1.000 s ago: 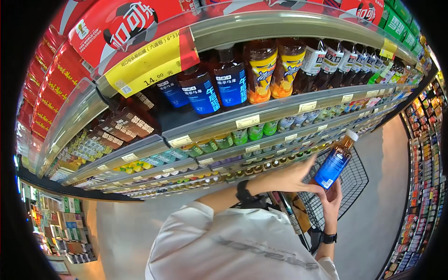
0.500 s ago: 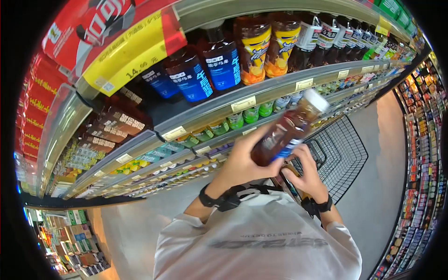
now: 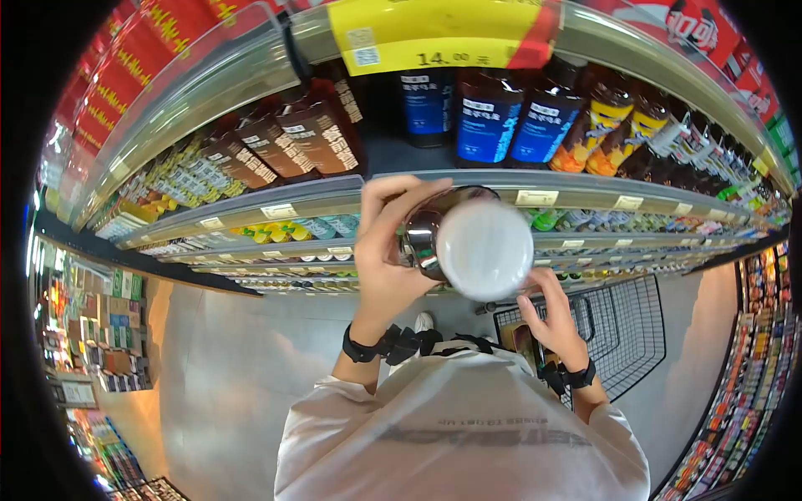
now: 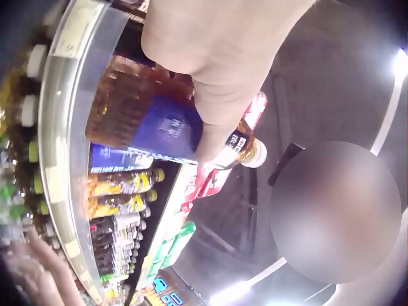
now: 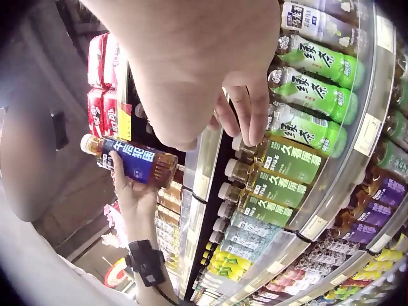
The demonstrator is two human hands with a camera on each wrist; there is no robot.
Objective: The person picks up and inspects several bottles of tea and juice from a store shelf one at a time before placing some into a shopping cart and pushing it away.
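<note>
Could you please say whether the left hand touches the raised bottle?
Touching: the right wrist view shows the left hand gripping the bottle across its label.

- A smooth grey floor (image 3: 242,359) spreads below, with warm orange patches towards its sides.
- A long, tiered shelving unit (image 3: 388,159) stretches along the aisle, its front rails dotted with pale price labels (image 3: 536,198).
- Another packed shelf (image 3: 752,351) stands across the floor.
- Bright lights (image 4: 233,292) shine from a dark ceiling (image 4: 312,83).
</note>
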